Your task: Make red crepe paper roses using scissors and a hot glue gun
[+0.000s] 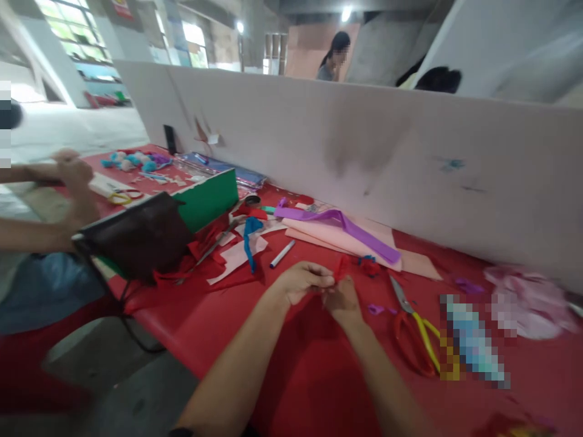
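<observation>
Both of my hands meet over the red table [314, 370]. My left hand [306, 282] pinches a small piece of red crepe paper [340, 267] between thumb and fingers. Close against it, my right hand [344, 300] is closed on the lower part of the same red piece; its fingertips are partly hidden. Just beyond the hands lies a small dark blue and red scrap [368, 265]. Scissors [412, 321] with one red and one yellow handle lie to the right, blades pointing away. A white marker [282, 254] is left of my hands.
Folded peach paper [319, 238] with a purple strip [339, 220] lies behind. Red, pink and blue scraps [249, 243] cover the left, near a green board [209, 200] and a chair back [136, 237]. A co-worker's arms [73, 182] are far left. A white partition [282, 133] bounds the table.
</observation>
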`<state>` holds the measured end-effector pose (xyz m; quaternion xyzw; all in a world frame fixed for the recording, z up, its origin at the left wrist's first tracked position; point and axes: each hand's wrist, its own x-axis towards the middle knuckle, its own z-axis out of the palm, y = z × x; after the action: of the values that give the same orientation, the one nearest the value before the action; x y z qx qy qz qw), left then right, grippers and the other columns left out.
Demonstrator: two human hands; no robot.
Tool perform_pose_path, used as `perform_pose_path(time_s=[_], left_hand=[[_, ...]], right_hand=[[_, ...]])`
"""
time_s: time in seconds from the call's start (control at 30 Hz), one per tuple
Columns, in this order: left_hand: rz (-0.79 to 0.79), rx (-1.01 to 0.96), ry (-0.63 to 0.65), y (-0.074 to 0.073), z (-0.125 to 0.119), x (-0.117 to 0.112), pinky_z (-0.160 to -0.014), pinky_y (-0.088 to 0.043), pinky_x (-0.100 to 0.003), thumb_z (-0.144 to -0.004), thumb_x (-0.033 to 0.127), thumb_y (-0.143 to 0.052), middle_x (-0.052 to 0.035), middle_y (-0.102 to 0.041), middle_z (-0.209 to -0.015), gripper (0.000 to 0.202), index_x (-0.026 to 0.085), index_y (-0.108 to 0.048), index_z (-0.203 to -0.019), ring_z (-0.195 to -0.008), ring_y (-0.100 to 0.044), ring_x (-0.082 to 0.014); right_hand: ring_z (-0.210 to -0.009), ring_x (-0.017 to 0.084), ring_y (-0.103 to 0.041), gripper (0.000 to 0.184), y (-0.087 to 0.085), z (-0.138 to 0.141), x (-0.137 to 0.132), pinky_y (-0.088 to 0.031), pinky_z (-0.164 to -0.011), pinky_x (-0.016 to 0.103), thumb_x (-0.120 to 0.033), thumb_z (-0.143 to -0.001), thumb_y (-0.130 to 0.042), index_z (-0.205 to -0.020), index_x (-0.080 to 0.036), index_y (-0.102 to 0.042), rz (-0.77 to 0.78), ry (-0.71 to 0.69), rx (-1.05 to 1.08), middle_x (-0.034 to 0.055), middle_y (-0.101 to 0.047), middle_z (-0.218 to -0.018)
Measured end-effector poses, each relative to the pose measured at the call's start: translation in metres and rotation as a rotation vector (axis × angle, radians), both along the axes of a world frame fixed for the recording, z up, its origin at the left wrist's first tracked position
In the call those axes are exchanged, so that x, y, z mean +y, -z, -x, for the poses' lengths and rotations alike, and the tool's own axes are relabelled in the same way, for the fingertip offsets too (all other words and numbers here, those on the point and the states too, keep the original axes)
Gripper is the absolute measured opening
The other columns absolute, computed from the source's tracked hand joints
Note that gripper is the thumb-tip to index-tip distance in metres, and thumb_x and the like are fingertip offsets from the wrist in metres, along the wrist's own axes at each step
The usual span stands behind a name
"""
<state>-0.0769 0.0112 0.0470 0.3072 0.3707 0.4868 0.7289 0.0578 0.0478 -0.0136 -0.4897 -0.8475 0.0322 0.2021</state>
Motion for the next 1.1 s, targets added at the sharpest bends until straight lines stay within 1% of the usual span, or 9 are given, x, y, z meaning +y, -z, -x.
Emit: perform_pose_path(time_s=[0.07,0.17,0.3,0.4,0.53,0.7,0.9,0.97,1.1], left_hand=[[-0.003,-0.020,0.002,0.004,0.004,0.004,-0.062,-0.043,-0.024,-0.045,0.022,-0.085,-0.0051,-0.067,-0.060,0.026,0.011,-0.067,-0.060,-0.059,-0.061,-0.0134],[-0.017,-0.074,-0.087,0.008,0.012,0.010,-0.060,-0.045,-0.021,-0.049,0.019,-0.084,-0.0046,-0.067,-0.061,0.023,0.011,-0.065,-0.060,-0.059,-0.062,-0.0120],[0.004,-0.139,-0.199,0.009,0.021,0.013,-0.055,-0.046,-0.019,-0.058,0.013,-0.080,-0.0073,-0.070,-0.070,0.015,0.010,-0.067,-0.066,-0.057,-0.060,-0.0099],[0.035,-0.137,-0.242,0.009,0.023,0.014,-0.052,-0.045,-0.017,-0.062,0.011,-0.077,-0.0070,-0.071,-0.072,0.011,0.010,-0.069,-0.068,-0.054,-0.059,-0.0081],[0.060,-0.151,-0.261,0.006,0.021,0.014,-0.050,-0.045,-0.017,-0.061,0.011,-0.076,-0.0061,-0.070,-0.070,0.009,0.011,-0.069,-0.066,-0.051,-0.057,-0.0072],[0.076,-0.158,-0.231,0.003,0.018,0.012,-0.050,-0.045,-0.017,-0.061,0.011,-0.077,-0.0070,-0.071,-0.071,0.010,0.010,-0.068,-0.066,-0.051,-0.057,-0.0075],[0.099,-0.194,-0.240,0.004,0.020,0.013,-0.051,-0.045,-0.017,-0.066,0.008,-0.073,-0.0079,-0.070,-0.072,0.005,0.009,-0.068,-0.068,-0.052,-0.058,-0.0075],[0.102,-0.214,-0.237,0.003,0.021,0.013,-0.050,-0.045,-0.017,-0.068,0.008,-0.072,-0.0076,-0.070,-0.071,0.005,0.009,-0.068,-0.067,-0.052,-0.058,-0.0075],[0.084,-0.277,-0.215,0.001,0.018,0.011,-0.054,-0.047,-0.018,-0.067,0.006,-0.073,-0.0075,-0.070,-0.075,0.007,0.010,-0.066,-0.066,-0.057,-0.060,-0.0089]], right_hand=[[-0.082,0.022,-0.058,0.015,-0.005,-0.004,-0.003,-0.044,-0.078,0.036,-0.022,-0.087,-0.054,-0.077,-0.014,-0.063,-0.007,0.046,-0.061,0.0093,-0.064,-0.080],[-0.083,0.022,-0.056,0.016,-0.016,-0.006,-0.008,-0.039,-0.078,0.034,-0.020,-0.089,-0.047,-0.083,-0.014,-0.061,-0.025,0.113,-0.096,0.0111,-0.064,-0.086],[-0.078,0.018,-0.056,0.020,-0.027,-0.008,-0.011,-0.037,-0.074,0.028,-0.027,-0.094,-0.044,-0.084,-0.017,-0.058,-0.021,0.147,-0.104,0.0058,-0.064,-0.082],[-0.081,0.020,-0.055,0.025,-0.033,-0.012,-0.007,-0.035,-0.076,0.031,-0.029,-0.095,-0.041,-0.086,-0.018,-0.061,-0.040,0.196,-0.129,0.0074,-0.064,-0.084],[-0.102,0.029,-0.047,0.024,-0.043,-0.022,0.018,-0.030,-0.085,0.040,-0.017,-0.090,-0.043,-0.090,-0.014,-0.067,-0.081,0.259,-0.177,0.0164,-0.062,-0.099],[-0.108,0.030,-0.044,0.027,-0.050,-0.027,0.065,-0.025,-0.091,0.042,-0.004,-0.080,-0.046,-0.075,-0.013,-0.071,-0.026,0.201,-0.140,0.0184,-0.064,-0.099],[-0.107,0.030,-0.044,0.015,-0.053,-0.031,0.081,-0.026,-0.093,0.044,-0.009,-0.072,-0.055,-0.065,-0.015,-0.066,0.112,0.198,0.220,0.0155,-0.065,-0.093],[-0.099,0.028,-0.048,0.009,-0.059,-0.034,0.071,-0.032,-0.088,0.042,-0.019,-0.073,-0.056,-0.071,-0.017,-0.064,0.181,0.200,0.416,0.0112,-0.064,-0.090],[-0.071,0.018,-0.054,0.020,-0.073,-0.044,0.037,-0.043,-0.069,0.032,-0.039,-0.077,-0.050,-0.078,-0.021,-0.059,0.401,0.138,0.821,0.0010,-0.061,-0.073]])
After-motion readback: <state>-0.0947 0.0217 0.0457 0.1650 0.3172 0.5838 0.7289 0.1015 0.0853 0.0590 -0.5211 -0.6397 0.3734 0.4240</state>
